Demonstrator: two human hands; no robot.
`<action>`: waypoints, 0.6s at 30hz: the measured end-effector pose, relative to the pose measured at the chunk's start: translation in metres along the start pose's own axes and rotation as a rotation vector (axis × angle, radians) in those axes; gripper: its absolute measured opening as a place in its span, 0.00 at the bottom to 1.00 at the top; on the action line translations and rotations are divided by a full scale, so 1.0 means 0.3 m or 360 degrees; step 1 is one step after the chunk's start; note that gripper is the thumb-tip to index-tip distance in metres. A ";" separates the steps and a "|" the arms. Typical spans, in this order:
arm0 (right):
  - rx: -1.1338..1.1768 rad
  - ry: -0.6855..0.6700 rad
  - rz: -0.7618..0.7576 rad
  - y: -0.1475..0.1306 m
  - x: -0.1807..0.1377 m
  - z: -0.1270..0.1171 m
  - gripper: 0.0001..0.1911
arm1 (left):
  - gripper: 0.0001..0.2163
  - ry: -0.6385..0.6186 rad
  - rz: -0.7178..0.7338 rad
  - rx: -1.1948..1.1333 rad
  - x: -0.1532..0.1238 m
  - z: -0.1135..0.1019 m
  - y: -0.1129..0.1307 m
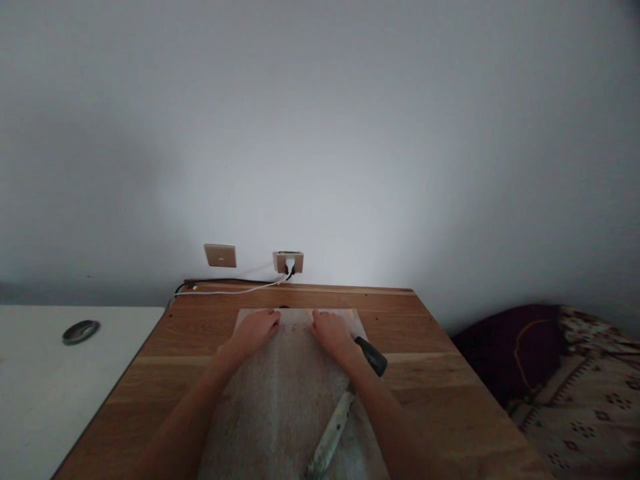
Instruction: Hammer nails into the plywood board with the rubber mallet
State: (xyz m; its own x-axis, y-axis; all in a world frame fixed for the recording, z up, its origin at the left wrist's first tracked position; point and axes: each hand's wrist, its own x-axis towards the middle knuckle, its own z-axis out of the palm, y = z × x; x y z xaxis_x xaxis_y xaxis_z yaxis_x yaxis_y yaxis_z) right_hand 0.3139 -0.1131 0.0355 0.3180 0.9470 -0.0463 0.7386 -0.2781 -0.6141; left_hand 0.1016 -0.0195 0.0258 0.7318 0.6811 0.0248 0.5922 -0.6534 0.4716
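Observation:
A worn, greyish-brown wooden board (280, 393) lies lengthwise in front of me. Near its far left corner rests my left hand (259, 326), its fingers curled in. My right hand (331, 329) is on the far right part of the board, also with curled fingers, a short gap from the left. Nothing shows in either hand. Beside my right wrist is a dark handle (372, 357), reaching over the board's right edge. A pale, worn piece with dark spots (332, 432) lies slantwise on the board; my right forearm hides whether the two are joined.
The board lies on a brown wooden table (425, 380) against a plain wall. A black and a white cable (235, 292) run along its far edge to a wall socket (290, 263). Left, a white surface holds a dark ring-shaped object (81, 332). Patterned fabric (585, 407) lies right.

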 end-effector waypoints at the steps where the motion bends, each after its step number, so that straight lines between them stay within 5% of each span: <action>1: 0.0028 0.0019 -0.0010 0.001 0.003 -0.008 0.01 | 0.06 0.0021 0.0012 -0.0080 0.007 -0.013 0.000; 4: 0.0167 0.0092 -0.0016 0.019 0.016 -0.045 0.09 | 0.10 0.0246 -0.0074 -0.0639 0.034 -0.032 -0.009; 7: 0.0327 0.0083 -0.0005 0.045 0.025 -0.073 0.21 | 0.15 0.0510 -0.0398 -0.1478 0.049 -0.009 -0.024; 10: 0.0343 0.0006 -0.0010 0.054 0.024 -0.061 0.23 | 0.14 0.0419 -0.0680 -0.1844 0.043 0.035 -0.028; 12: 0.0246 -0.0058 -0.0015 0.044 0.020 -0.031 0.21 | 0.13 0.0230 -0.0677 -0.1623 0.032 0.053 -0.018; 18: -0.0098 -0.0160 -0.0042 -0.031 0.000 0.046 0.09 | 0.06 -0.0030 -0.0190 -0.0141 0.004 0.032 0.047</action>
State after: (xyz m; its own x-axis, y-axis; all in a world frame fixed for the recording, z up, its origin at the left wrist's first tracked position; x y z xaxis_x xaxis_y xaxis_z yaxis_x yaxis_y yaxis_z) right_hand 0.2989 -0.1083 0.0303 0.2388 0.9646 -0.1115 0.7822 -0.2592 -0.5666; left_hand 0.1139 -0.0310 0.0240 0.6647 0.7453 -0.0520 0.6438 -0.5360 0.5460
